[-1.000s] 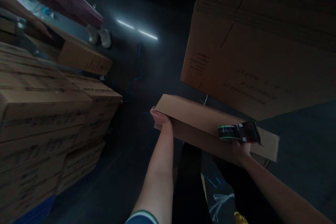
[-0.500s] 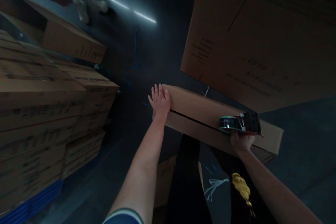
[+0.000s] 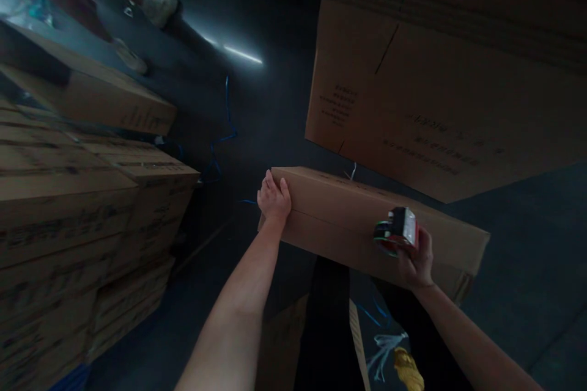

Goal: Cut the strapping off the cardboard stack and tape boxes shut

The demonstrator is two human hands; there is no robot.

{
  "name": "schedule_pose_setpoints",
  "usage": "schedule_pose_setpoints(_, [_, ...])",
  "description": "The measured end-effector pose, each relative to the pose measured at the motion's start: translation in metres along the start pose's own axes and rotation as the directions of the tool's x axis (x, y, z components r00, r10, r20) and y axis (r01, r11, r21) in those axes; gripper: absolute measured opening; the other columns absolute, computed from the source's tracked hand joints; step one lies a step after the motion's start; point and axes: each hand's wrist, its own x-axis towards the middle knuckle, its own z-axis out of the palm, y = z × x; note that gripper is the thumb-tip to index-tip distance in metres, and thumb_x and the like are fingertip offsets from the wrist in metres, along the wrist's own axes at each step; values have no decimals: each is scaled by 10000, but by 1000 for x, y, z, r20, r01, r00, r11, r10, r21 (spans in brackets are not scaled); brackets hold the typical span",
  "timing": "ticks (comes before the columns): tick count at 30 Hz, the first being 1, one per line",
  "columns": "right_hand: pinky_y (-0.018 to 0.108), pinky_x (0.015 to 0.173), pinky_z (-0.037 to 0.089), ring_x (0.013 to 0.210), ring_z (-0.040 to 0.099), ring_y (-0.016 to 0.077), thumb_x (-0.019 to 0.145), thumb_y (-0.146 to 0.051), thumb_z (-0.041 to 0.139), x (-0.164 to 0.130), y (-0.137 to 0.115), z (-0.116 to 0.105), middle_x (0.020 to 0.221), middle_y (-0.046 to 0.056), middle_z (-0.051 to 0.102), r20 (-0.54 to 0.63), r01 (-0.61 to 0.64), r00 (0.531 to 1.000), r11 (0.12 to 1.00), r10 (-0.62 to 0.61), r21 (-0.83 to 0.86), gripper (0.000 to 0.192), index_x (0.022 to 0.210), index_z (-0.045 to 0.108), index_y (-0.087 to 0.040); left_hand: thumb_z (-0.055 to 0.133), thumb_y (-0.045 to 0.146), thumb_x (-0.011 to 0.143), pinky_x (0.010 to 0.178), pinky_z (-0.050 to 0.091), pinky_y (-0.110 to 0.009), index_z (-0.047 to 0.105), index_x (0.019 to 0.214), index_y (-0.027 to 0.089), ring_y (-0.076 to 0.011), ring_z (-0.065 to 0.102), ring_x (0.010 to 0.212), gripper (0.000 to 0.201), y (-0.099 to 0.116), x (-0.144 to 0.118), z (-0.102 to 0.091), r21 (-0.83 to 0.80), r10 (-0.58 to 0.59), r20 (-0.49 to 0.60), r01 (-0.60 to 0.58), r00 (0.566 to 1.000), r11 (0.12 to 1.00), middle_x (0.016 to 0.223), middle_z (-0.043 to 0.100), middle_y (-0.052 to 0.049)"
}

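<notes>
A long, narrow cardboard box (image 3: 334, 204) lies slantwise in front of me, its top flaps meeting along a thin seam. At its left end, my left hand (image 3: 274, 197) grips the edge, the fingers drawn together over the corner. My right hand (image 3: 418, 263) is closed around a tape dispenser (image 3: 402, 227), held over the right half of the box. The dispenser carries a roll of tape on its left side. I cannot tell whether it touches the cardboard.
Stacked cartons (image 3: 68, 220) rise on the left above a blue pallet (image 3: 71, 379). A big stack of flat cardboard (image 3: 389, 91) stands at upper right. Blue strapping (image 3: 227, 110) and white string (image 3: 387, 345) lie on the floor. Another person's shoe (image 3: 159, 9) shows at upper left.
The dark gap between the box flaps has closed to a thin line. My left fingers went from spread to gripping the end. The tape dispenser has turned and shifted slightly left.
</notes>
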Motion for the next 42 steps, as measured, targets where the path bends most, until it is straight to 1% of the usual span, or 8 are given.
schedule_pose_setpoints(3, [408,815,536,995,600,268,817,-393,655,-1,-18,-3,1203,147,565,104,183,977,983,-184,17,744,1471,365,-189,235,493,1026,988,506,-469,295,1550,115,-329,571,1236,649,-3,0,0,-52,13,-4,-14,1000,999,1407,547,-194])
schedule_pose_setpoints(9, [312,743,478,884,552,194,864,-374,655,1,-24,12,1120,87,527,343,645,757,719,-556,-260,633,1462,448,-391,243,468,1031,1000,501,-469,360,1516,112,-338,560,1257,613,-6,-1,4,-108,9,-45,-13,999,994,1390,560,-194])
schedule_pose_setpoints(15, [351,731,456,864,512,219,931,-448,546,2,-16,13,1094,114,513,298,691,720,687,-626,-226,670,1552,298,-415,264,455,1033,1043,476,-486,348,1523,116,-341,543,1282,602,-4,1,10,-118,20,-49,-26,999,993,1424,535,-192])
schedule_pose_setpoints(23, [367,742,454,854,515,223,880,-329,604,3,5,16,1063,105,511,282,673,733,720,-620,-168,696,1519,357,-449,293,458,1023,1014,481,-517,359,1507,95,-362,533,1263,609,11,8,16,-30,24,-46,-26,999,999,1386,544,-219])
schedule_pose_setpoints(33, [342,791,453,856,515,191,849,-380,664,10,0,15,1047,78,508,322,677,727,712,-606,-188,756,1524,333,-464,448,429,979,1188,254,-566,405,1481,64,-346,336,1441,622,18,1,6,-61,144,-180,-157,973,986,1529,386,-249])
schedule_pose_setpoints(37, [305,763,432,845,507,177,791,-418,739,5,0,17,1049,59,529,362,677,726,699,-584,-231,828,1510,335,-485,419,473,993,1096,415,-423,548,1342,166,-242,564,1259,482,40,-38,-9,-448,210,88,-150,974,881,1318,618,-166])
schedule_pose_setpoints(39, [292,756,424,839,505,170,769,-386,762,4,-4,18,1042,53,533,396,688,715,679,-576,-256,863,1509,329,-484,331,573,996,883,528,-348,591,1226,192,-193,687,973,515,54,-59,-16,-640,138,419,183,898,746,1099,712,-113])
schedule_pose_setpoints(42, [281,750,417,826,514,161,780,-349,755,3,-18,22,1013,46,533,432,705,703,634,-565,-318,862,1515,319,-465,173,748,933,651,515,-303,658,955,159,-172,669,678,763,67,-77,-29,-551,176,818,659,547,512,836,722,-92])
